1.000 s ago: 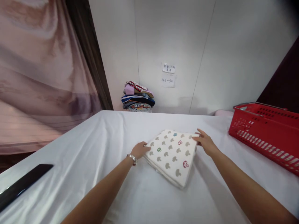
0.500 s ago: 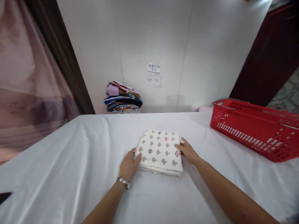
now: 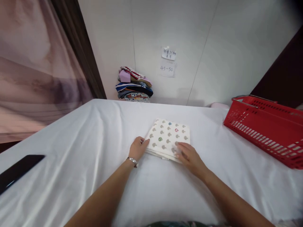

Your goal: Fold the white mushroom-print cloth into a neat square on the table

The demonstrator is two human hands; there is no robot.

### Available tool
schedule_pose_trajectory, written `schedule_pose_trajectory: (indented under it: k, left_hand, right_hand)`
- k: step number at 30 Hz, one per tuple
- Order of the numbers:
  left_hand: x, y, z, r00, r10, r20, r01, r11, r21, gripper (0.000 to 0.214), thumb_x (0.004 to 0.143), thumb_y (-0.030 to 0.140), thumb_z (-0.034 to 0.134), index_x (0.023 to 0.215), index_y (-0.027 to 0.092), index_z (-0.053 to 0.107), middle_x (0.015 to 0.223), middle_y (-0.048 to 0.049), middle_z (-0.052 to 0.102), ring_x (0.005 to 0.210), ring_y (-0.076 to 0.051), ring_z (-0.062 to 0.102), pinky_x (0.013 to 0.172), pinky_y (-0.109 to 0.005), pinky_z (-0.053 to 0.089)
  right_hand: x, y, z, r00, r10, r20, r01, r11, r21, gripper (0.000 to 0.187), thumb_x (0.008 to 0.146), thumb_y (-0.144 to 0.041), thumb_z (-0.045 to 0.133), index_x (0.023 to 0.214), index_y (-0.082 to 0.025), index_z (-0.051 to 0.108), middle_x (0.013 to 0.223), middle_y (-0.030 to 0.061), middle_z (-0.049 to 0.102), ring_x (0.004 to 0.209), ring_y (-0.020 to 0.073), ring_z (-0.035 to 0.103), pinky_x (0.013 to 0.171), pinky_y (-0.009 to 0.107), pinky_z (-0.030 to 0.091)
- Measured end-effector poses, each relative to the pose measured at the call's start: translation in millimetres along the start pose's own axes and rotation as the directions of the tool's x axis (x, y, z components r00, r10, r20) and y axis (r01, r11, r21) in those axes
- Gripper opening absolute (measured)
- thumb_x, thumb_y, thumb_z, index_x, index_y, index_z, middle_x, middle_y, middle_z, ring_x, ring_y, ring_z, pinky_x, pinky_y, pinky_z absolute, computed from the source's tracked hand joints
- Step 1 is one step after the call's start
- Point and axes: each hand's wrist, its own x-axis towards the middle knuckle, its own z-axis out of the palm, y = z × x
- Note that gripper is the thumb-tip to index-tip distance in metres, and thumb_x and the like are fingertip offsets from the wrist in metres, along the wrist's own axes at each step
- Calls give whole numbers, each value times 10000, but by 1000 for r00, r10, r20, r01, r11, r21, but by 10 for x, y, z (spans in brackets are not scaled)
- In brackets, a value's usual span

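A folded cream cloth (image 3: 169, 135) printed with small mushrooms lies flat on the white sheet (image 3: 94, 151). My left hand (image 3: 138, 148), with a bracelet at the wrist, rests at the cloth's near left corner, fingers curled against its edge. My right hand (image 3: 189, 156) lies flat on the cloth's near right corner, fingers stretched out over it.
A red plastic basket (image 3: 265, 126) stands at the right edge of the sheet. A stack of folded clothes (image 3: 133, 85) sits against the back wall under a paper note (image 3: 168, 61). A dark flat object (image 3: 19, 170) lies at the left. A pink curtain (image 3: 35, 63) hangs on the left.
The cloth has been turned and squared up. My right hand has moved from the cloth's right edge onto its near right corner. My left hand stays at the left corner.
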Motion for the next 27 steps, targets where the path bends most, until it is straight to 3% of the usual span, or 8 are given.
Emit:
schedule_pose_trajectory:
  k: [3,5,8,11,14,18,22,27]
  left_hand:
    - [-11,-20,-5,999,44,-31,-44,999,-17,273,779,460,490,845,201,545,753,-7,593,673,-151,574,626,-268,444]
    - [-29,-23,-18,978,196,-77,-198,980,-24,254,788,398,502,941,202,554,919,-35,595,789,-158,578,673,-276,460]
    - [-61,-17,-60,854,516,-65,-517,856,0,247,784,326,541,1009,235,584,1145,-43,529,1014,-180,514,825,-311,447]
    - [-69,-21,-94,734,676,68,-679,734,26,258,743,324,618,994,266,625,1161,-37,534,1078,-206,475,913,-370,401]
    - [-53,-37,-100,696,704,139,-715,697,50,227,752,310,619,975,281,646,1106,-37,568,1050,-208,491,900,-383,396]
    - [-38,-20,-128,664,732,150,-747,656,107,173,827,252,524,933,270,659,1034,-32,596,1004,-184,507,894,-378,377]
    - [-44,24,-197,654,737,169,-756,633,165,200,861,235,461,900,249,657,1003,-37,601,978,-182,503,872,-372,380]
    - [-23,-5,-246,665,706,241,-742,662,105,178,822,195,506,905,251,653,956,-22,605,941,-169,514,834,-337,408]
  right_hand:
    - [13,-169,46,985,-147,93,150,988,-28,293,862,-313,463,1136,-243,538,1136,81,568,1048,239,503,898,418,403]
    - [37,-201,86,983,-163,89,169,983,-64,248,868,-283,453,1083,-231,564,1082,85,584,982,231,525,846,404,423]
    - [79,-182,127,984,-162,75,170,980,-105,224,879,-266,431,1035,-230,588,1023,80,596,917,219,537,787,385,437]
    - [106,-162,152,985,-167,49,172,977,-129,227,886,-258,418,1006,-226,608,974,78,600,873,213,537,752,373,439]
    - [103,-167,186,984,-176,-4,173,974,-146,243,899,-237,389,966,-209,621,929,77,598,838,205,529,725,358,434]
    - [71,-185,247,975,-206,-81,190,966,-175,253,904,-199,363,909,-189,616,893,72,585,805,192,512,686,325,419]
    - [44,-201,275,971,-239,-28,228,951,-209,236,901,-192,369,904,-194,605,882,64,580,774,183,502,677,314,412]
    - [-17,-209,274,970,-242,31,242,937,-252,262,874,-260,438,1104,-193,545,990,88,568,858,208,511,725,340,425]
